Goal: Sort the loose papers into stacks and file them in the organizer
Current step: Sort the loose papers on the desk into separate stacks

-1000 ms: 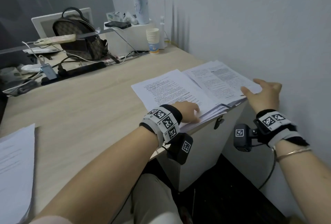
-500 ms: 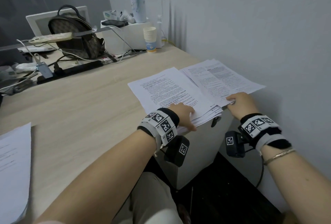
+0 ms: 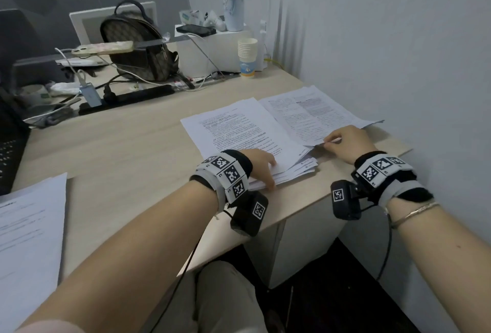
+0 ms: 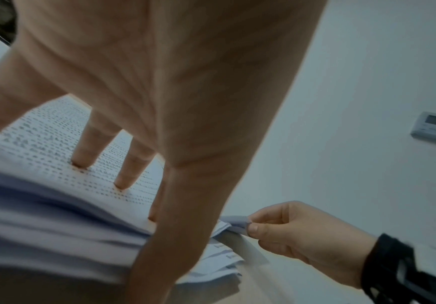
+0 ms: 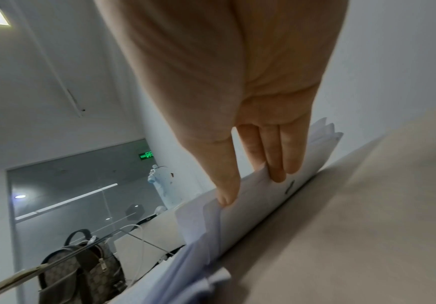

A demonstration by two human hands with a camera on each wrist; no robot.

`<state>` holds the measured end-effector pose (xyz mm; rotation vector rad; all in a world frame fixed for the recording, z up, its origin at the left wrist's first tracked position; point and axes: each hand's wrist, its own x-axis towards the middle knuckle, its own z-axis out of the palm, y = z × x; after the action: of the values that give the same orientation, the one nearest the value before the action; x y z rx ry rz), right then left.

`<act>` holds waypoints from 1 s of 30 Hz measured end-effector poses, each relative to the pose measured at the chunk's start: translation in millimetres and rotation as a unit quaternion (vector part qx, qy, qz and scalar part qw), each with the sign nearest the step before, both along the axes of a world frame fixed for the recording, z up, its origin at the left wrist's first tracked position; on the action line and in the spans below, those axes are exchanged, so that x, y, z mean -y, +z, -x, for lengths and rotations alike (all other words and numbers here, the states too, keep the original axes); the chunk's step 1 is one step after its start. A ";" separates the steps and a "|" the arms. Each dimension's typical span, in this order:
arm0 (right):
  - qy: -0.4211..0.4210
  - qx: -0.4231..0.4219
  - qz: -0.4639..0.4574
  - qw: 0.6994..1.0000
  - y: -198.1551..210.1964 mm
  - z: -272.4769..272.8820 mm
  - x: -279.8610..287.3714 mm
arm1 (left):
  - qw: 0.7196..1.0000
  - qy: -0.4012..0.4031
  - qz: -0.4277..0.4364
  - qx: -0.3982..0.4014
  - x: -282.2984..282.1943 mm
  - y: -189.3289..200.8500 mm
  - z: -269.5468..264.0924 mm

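Left hand [image 3: 261, 166] flat, fingers straight, pressing paper stack [image 3: 239, 130]; right hand [image 3: 345, 141] beside it pinching sheet edge [image 3: 316, 144] on worktop [image 3: 119, 146].

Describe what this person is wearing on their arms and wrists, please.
Both forearms are bare. Each wrist carries a grey and black band covered with white squares printed with black square codes. A small black camera box hangs under the left wrist, another under the right, each with its own code tag and a thin black cable. The right arm also wears a slim metal bracelet.
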<state>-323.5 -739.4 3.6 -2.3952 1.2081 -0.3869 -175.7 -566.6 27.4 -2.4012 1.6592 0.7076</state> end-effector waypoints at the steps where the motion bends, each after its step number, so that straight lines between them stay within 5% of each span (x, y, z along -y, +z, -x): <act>1: 0.006 -0.004 0.000 1.000 3.4 -6.8 2.0 | 1.000 0.003 -0.005 0.003 1.2 0.9 -5.6; 17: 0.066 -0.079 -0.064 0.993 -3.3 -85.5 12.3 | 0.994 0.077 -0.019 0.069 14.3 -9.2 -73.4; 23: 0.053 -0.065 -0.118 0.989 -0.6 -77.0 6.9 | 0.994 0.099 0.056 0.006 14.2 -16.2 -74.5; 30: 0.012 -0.012 -0.066 0.998 9.8 -71.6 -9.3 | 0.977 0.121 0.173 -0.002 -8.2 -2.5 -71.7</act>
<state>-252.0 -730.2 13.4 -2.3057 1.1767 -0.2643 -104.0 -558.4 24.9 -2.8812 1.6209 0.4844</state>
